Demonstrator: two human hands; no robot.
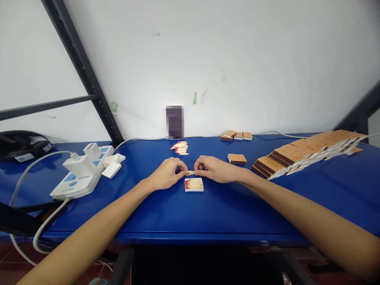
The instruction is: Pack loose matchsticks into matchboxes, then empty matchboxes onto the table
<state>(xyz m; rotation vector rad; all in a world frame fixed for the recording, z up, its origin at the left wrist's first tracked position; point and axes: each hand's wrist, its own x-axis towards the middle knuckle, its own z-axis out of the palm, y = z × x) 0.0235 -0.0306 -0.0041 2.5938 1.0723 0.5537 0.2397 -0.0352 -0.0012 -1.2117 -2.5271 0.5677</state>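
Between my two hands, just above the table, is a small bundle of matches with red heads to the left. My left hand pinches the bundle at the head end. At the plain end, the fingers of my right hand close on the same matches. Right below them lies a white matchbox tray, partly filled with matches whose red heads also point left. Behind my hands a loose pile of matches rests on the blue table.
A closed matchbox lies right of my hands, with several more matchboxes near the wall. Long stacked rows of matchboxes fill the right side. On the left are a power strip with cables and a black headset-like object.
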